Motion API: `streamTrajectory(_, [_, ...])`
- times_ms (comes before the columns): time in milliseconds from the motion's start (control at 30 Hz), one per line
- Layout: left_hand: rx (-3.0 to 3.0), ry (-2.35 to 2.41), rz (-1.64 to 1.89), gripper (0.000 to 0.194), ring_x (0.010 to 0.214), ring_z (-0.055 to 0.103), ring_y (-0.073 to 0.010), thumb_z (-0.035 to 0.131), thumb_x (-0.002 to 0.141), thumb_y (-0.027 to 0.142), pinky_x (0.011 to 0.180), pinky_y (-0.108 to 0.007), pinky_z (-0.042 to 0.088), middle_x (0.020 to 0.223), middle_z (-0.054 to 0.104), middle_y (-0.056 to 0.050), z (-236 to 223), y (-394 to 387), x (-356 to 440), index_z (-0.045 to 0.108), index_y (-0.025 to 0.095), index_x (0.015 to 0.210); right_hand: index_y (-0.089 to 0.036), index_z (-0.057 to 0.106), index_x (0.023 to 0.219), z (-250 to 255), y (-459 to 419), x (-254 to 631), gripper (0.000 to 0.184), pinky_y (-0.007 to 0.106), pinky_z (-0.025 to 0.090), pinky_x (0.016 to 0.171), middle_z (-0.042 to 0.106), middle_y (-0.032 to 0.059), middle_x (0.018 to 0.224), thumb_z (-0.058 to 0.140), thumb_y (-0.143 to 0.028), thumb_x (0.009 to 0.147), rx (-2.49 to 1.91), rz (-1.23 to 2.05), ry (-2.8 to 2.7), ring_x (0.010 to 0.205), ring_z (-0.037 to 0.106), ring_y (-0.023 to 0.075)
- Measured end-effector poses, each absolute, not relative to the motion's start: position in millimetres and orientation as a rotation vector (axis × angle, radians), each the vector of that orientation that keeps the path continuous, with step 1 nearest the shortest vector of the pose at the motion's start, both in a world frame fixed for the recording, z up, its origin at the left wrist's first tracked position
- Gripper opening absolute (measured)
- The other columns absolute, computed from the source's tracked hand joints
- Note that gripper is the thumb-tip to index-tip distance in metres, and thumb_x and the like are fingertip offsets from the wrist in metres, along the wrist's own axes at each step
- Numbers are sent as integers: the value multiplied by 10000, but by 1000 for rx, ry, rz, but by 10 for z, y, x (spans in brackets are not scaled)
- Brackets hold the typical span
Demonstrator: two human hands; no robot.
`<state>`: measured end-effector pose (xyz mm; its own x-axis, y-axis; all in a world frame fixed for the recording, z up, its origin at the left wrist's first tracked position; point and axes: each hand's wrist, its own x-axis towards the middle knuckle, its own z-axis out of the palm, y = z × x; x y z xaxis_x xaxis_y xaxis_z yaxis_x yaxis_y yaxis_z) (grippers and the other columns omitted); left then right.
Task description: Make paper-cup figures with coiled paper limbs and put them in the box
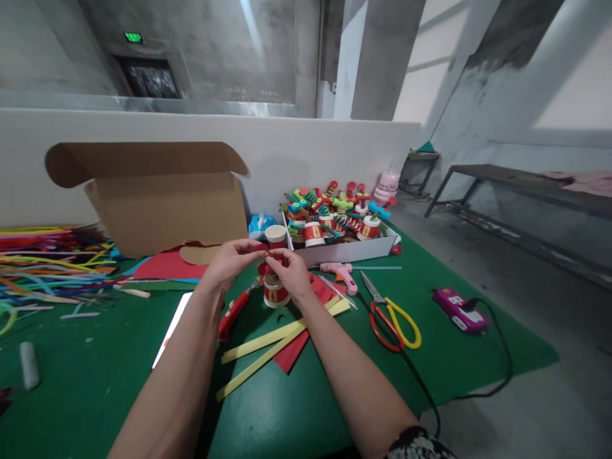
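Note:
My left hand [233, 260] and my right hand [290, 273] meet at their fingertips above a paper cup [276, 297] with a red-and-white side. Both pinch a small red piece [266, 254], mostly covered by the fingers, so I cannot make out its exact kind. Another paper cup [275, 236] stands just behind the hands. A red-handled tool [235, 313] lies by my left wrist. Below my right hand, yellow paper strips [268, 338] lie across red paper [292, 352].
To the right are a pink glue gun [340, 273], scissors [389, 319] and a purple power box [459, 311] with a black cable. A white box [349, 252] holds several colourful cup figures. Left are an open cardboard box [172, 213] and many coloured strips [52, 261].

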<state>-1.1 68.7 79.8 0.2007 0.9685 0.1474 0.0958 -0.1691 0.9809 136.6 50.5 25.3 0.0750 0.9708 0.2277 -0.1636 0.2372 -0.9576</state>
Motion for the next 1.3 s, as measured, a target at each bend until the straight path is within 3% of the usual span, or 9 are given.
streamTrajectory(467, [1604, 1171, 990, 177, 594, 584, -155, 768, 536, 292, 537, -241, 437, 589, 665, -4, 946, 605, 22, 710, 180, 661, -193, 672, 884, 307, 467, 1465, 280, 322, 549, 755, 716, 14, 820, 731, -377, 682, -903, 1202, -1203, 759, 688, 177])
streamTrajectory(1300, [1699, 1143, 897, 218, 559, 551, -148, 754, 522, 378, 544, -250, 423, 565, 651, -5, 939, 633, -26, 716, 200, 641, -189, 677, 877, 364, 403, 1485, 346, 309, 562, 702, 717, 11, 791, 771, -423, 640, -861, 1329, -1197, 721, 699, 175])
